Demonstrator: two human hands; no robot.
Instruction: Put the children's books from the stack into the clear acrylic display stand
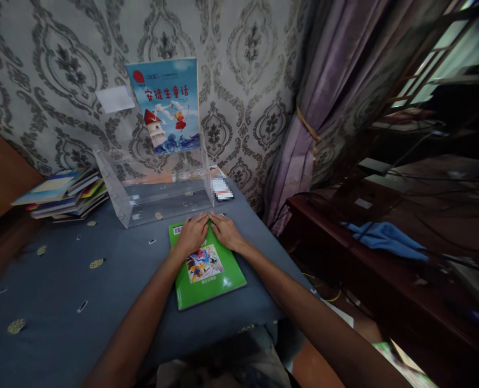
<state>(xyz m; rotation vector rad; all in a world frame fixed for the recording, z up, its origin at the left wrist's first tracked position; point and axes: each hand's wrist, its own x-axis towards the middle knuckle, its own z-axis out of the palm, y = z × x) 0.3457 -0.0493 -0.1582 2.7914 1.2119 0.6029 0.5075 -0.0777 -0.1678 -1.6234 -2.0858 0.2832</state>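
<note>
Apparently steadying it, we rest left hand [193,235] and right hand [226,231], fingers together, at the far end of a green paperback [210,293] before the clear acrylic stand [168,209]; lifting would call for gripping its edges.

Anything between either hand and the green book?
Nothing visible. The left hand and right hand lie on the far end of the book; the clear stand is beyond it, not between.
</note>
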